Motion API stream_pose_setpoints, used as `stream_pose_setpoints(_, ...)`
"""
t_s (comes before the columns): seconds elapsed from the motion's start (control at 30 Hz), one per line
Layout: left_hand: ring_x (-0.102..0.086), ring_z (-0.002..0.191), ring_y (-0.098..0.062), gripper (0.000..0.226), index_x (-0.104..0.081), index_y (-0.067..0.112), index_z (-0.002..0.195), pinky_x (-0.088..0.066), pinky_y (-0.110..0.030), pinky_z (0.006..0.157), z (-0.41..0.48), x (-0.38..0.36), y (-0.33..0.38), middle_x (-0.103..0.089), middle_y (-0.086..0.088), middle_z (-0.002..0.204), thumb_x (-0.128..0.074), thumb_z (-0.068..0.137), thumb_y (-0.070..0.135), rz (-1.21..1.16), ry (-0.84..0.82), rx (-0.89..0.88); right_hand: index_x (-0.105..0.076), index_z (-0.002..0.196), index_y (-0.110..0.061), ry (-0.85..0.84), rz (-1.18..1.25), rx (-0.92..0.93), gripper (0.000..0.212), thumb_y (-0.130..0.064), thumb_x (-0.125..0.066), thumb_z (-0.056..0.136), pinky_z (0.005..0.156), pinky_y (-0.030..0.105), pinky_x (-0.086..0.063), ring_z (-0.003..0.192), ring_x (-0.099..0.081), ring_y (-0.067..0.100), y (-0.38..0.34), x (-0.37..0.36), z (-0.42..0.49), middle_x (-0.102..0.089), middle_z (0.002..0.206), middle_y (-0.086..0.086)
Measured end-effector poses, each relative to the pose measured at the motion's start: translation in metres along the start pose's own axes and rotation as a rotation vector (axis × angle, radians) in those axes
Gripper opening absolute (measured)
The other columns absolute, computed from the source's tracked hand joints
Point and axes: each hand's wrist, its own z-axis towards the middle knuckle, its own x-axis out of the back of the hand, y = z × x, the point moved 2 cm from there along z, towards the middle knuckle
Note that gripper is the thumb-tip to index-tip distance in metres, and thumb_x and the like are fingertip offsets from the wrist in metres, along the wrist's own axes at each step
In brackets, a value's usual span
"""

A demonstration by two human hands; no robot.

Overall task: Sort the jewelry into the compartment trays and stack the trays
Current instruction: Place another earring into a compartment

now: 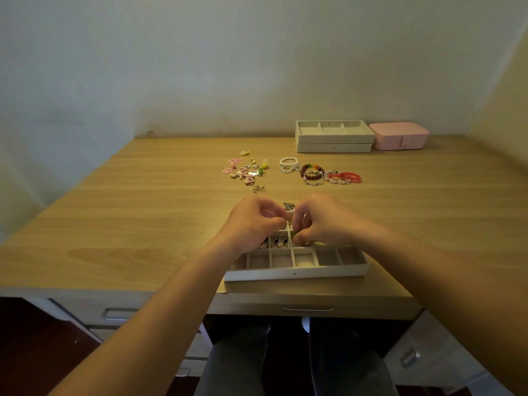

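Left hand [254,221] and right hand [324,221] are held curled over the compartment tray [294,271] by the front edge of the surface [128,224]; whether anything is grasped cannot be told.

Single head-worn wide-angle view, looking forward and down from above the near edge of the wooden desk [143,224]. It sits close over the compartment tray [295,271], which lies just below frame centre. Beyond the tray the desk runs to the wall [200,67], with the stacked trays [334,147] far back to its right. Nearer than the tray, the person's legs [237,364] show under the desk edge.
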Motion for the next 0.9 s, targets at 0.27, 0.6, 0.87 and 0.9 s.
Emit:
stream_pose_setpoints(0.27,-0.07,0.087,-0.01,0.01,-0.076,0.025,0.088,-0.059,-0.036,0.084,0.0,-0.003,-0.002,-0.076,0.005,0.089,-0.078,0.084,0.016,0.06,0.016,-0.011,-0.075,0.089,-0.03,0.129,0.005,0.0,0.015,-0.026,-0.086,0.08,0.079,0.04,-0.062,0.081,-0.069,0.008,0.006,-0.01,-0.002,-0.071,0.084,-0.011)
stream_pose_setpoints(0.6,-0.063,0.085,0.003,0.016,-0.075,0.028,0.086,-0.049,-0.017,0.071,-0.001,-0.006,-0.003,-0.071,0.015,0.087,-0.073,0.086,0.013,0.204,0.032,-0.073,-0.073,0.084,-0.035,0.221,-0.093,-0.001,0.011,-0.025,-0.077,0.088,0.078,0.041,-0.06,0.082,-0.067,0.01,0.004,-0.017,-0.008,-0.072,0.087,-0.012)
stream_pose_setpoints(0.87,-0.062,0.093,-0.006,0.024,-0.073,0.033,0.087,-0.052,-0.028,0.082,-0.001,-0.006,0.001,-0.066,0.018,0.091,-0.065,0.091,0.01,0.333,0.031,-0.095,-0.08,0.104,-0.021,0.17,0.007,-0.004,0.022,-0.008,-0.064,0.096,0.088,0.038,-0.059,0.092,-0.068,0.01,0.007,-0.007,-0.014,-0.076,0.101,-0.006)
stream_pose_setpoints(0.9,-0.061,0.094,-0.006,0.027,-0.073,0.032,0.089,-0.053,-0.028,0.084,-0.002,-0.007,0.001,-0.066,0.017,0.093,-0.063,0.092,0.008,0.349,0.021,-0.091,-0.079,0.106,-0.019,0.178,0.028,-0.008,0.023,-0.006,-0.062,0.096,0.089,0.037,-0.059,0.092,-0.068,0.009,0.007,-0.006,-0.014,-0.075,0.101,-0.005)
